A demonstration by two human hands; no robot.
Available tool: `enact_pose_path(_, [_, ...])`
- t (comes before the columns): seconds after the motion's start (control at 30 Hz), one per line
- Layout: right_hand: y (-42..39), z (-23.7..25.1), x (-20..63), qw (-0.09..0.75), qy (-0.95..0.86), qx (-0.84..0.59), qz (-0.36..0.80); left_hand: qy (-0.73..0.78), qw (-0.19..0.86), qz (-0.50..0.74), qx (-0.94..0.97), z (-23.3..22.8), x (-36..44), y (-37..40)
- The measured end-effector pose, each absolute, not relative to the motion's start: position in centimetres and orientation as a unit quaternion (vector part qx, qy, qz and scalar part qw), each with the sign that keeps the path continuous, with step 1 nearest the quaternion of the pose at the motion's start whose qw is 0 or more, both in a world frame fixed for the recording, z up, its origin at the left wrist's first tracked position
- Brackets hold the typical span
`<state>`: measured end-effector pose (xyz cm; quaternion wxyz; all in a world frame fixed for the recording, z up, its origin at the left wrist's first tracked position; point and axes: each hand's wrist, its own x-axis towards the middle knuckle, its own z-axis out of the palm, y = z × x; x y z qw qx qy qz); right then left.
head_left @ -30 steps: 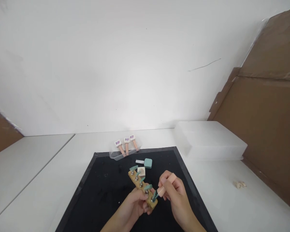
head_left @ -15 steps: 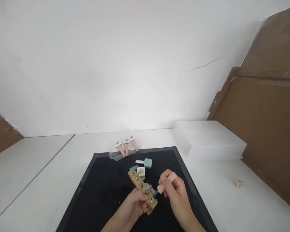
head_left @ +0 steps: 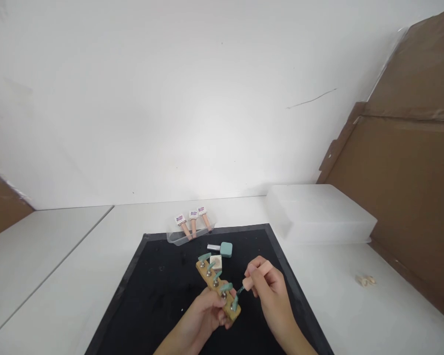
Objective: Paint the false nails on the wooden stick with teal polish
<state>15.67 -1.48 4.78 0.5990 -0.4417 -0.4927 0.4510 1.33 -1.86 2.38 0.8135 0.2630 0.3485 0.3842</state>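
Gripping wooden holder (head_left: 218, 290) lengthwise up-left, left hand (head_left: 207, 315), right hand (head_left: 268, 291) pinching brush (head_left: 252, 278) aimed down-left

White table (head_left: 355, 315) — black mat (head_left: 159, 296) upon it; translucent box (head_left: 320, 214) and clear tray (head_left: 183, 237) alongside

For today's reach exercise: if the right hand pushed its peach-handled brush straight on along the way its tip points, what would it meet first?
Probably the nearest teal nail tip on the wooden holder bar, held by the left hand; the right hand aims its peach-handled brush there, though depth is unclear.
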Motion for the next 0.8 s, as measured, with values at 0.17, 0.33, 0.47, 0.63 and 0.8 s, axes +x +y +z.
enact_pose_path(0.17, [-1.4, 4.5, 15.9, 0.613, -0.486, -0.437, 0.444, 0.346, 0.814, 0.383, 0.267, 2.3, 1.3, -1.9])
enact_pose_path(0.33, [-1.2, 4.3, 16.0, 0.628, -0.467, -0.435, 0.444, 0.378, 0.784, 0.385, 0.307, 2.7, 1.4, -2.0])
enact_pose_path(0.47, [-1.4, 4.6, 15.9, 0.617, -0.468, -0.432, 0.462, 0.425, 0.747, 0.374, 0.348, 3.3, 1.5, -2.1])
enact_pose_path(0.63, [-1.6, 5.0, 15.9, 0.581, -0.516, -0.402, 0.484, 0.475, 0.664, 0.385, 0.43, 3.6, 2.0, -2.2])
enact_pose_path(0.8, [-1.8, 4.9, 15.9, 0.572, -0.549, -0.393, 0.466, 0.46, 0.645, 0.386, 0.472, 3.0, 2.0, -2.0])
